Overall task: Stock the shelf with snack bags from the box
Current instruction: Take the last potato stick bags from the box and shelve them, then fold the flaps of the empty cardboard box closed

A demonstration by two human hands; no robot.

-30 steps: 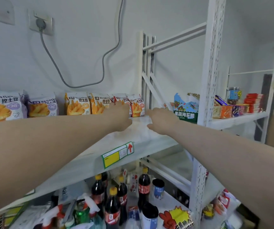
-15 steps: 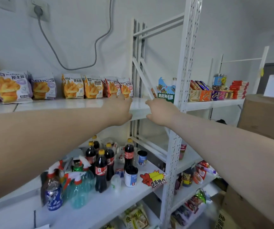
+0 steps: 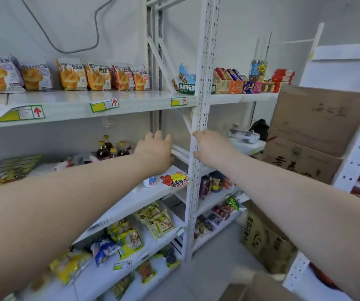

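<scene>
All we get to see of ourselves here is two arms, both bare the whole way from the picture's edges to the wrists. Our left forearm (image 3: 55, 213) looks huge down in the corner and narrows a lot toward the wrist (wide lens doing its thing), and the right forearm (image 3: 294, 203) does the same from the other side. The skin looks smooth and even, kinda soft in the shot. We see the left hand (image 3: 155, 149) and right hand (image 3: 212, 146) from the back, rounded and a bit blurry, with small knuckle bumps along the far edge of the left one. Nails are too small for us to make out.
</scene>
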